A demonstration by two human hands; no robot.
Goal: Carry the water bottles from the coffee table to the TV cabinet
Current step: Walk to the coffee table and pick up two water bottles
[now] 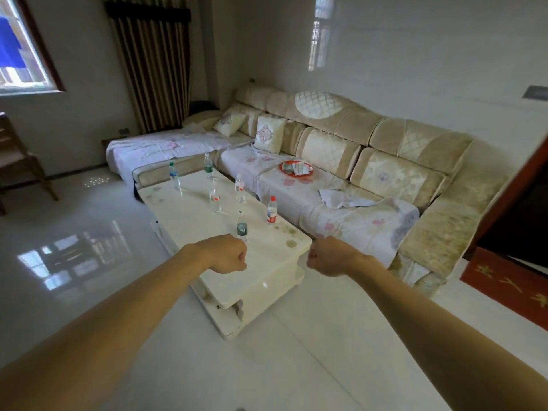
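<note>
Several clear water bottles stand upright on the white coffee table (pixel 189 223). Nearest me is a bottle with a dark green label (pixel 242 227), and to its right one with a red cap and red label (pixel 271 210). Further back stand two red-labelled bottles (pixel 215 199) (pixel 239 188), a blue-labelled bottle (pixel 174 175) and a green-labelled bottle (pixel 208 166). My left hand (pixel 226 254) and my right hand (pixel 327 260) are stretched out as fists above the table's near end, holding nothing. No TV cabinet is in view.
A beige corner sofa (pixel 385 161) runs behind and to the right of the table, with a red tray (pixel 297 169) on its seat. A wooden chair (pixel 17 161) stands at the left. Glossy white floor (pixel 296 351) lies between me and the table. A red mat (pixel 510 286) lies right.
</note>
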